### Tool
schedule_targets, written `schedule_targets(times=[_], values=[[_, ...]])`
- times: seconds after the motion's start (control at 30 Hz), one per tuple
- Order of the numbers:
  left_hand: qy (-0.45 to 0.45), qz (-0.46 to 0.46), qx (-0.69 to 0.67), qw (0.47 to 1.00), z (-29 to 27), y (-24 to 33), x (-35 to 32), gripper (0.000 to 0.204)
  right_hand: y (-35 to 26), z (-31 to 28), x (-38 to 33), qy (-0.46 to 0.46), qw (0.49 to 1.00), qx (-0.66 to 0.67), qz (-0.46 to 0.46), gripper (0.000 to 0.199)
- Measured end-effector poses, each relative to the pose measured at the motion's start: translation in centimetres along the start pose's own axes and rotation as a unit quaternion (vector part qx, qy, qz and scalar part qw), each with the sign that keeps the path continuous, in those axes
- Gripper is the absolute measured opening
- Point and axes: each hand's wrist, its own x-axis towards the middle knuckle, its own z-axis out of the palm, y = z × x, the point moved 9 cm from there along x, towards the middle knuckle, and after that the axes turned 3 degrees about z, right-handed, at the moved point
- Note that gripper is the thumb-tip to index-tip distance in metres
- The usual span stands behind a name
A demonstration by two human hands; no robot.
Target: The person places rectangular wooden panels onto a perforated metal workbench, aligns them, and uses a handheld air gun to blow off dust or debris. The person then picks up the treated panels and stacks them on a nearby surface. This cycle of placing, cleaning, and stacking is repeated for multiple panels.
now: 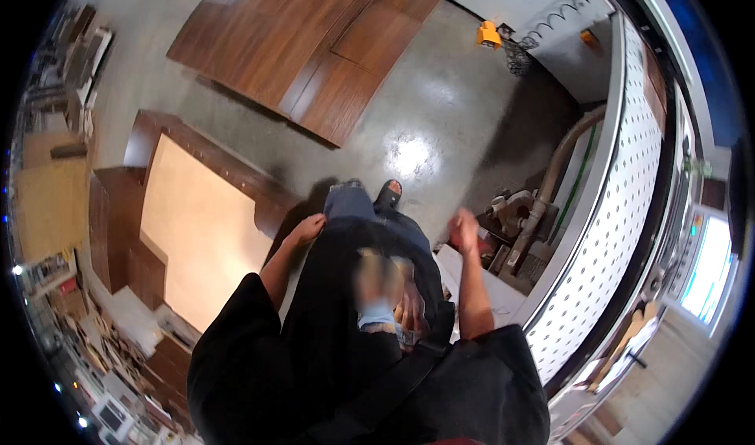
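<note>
My left hand (308, 229) hangs beside my thigh, its fingers curled in against the edge of my blue trousers (348, 203). Whether anything lies between those fingers is hidden. Out to the right, away from my body, my right hand (464, 229) is raised and smeared by motion, so its fingers cannot be made out. The white perforated machine table (602, 209) is the large thing nearest to it. I wear a black top, and one dark shoe (389, 193) shows on the floor.
Brown wood-grain panels (307, 44) lie stacked ahead. At left, a pale board (200, 233) lies among brown panels. A yellow foot pedal (488, 34) with a coiled cable stands ahead right. Below the machine run a hose (554, 166) and motor parts. A lit screen (706, 264) is far right.
</note>
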Motion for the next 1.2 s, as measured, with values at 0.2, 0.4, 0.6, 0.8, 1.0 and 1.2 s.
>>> schedule_targets(times=[0.2, 0.4, 0.6, 0.8, 1.0, 1.2], values=[[0.147, -0.239, -0.233, 0.931, 1.5, 4.0, 3.9, 0.044, -22.7, 1.8, 19.5, -0.023, 0.995, -0.062, 0.078, 0.042], [0.213, -0.369, -0.214, 0.879, 3.3, -3.6, 9.5, 0.052, -24.8, 5.5, 28.2, -0.097, 0.972, -0.197, 0.088, 0.054], [0.360, -0.412, -0.318, 0.774, 2.0, -11.0, 15.7, 0.065, -12.5, 8.1, 30.7, -0.295, 0.790, -0.515, 0.154, 0.050], [0.434, -0.433, -0.375, 0.695, 0.7, -17.6, 23.3, 0.094, -1.7, 11.4, 33.8, -0.408, 0.575, -0.656, 0.270, 0.077], [0.556, -0.363, -0.472, 0.580, 0.6, -20.5, 28.8, 0.105, -5.2, 17.0, 37.5, -0.367, 0.461, -0.798, 0.125, 0.054], [0.614, -0.361, -0.487, 0.505, 4.6, -23.5, 28.3, 0.105, -6.1, 17.3, 41.0, -0.395, 0.463, -0.790, 0.072, 0.048]])
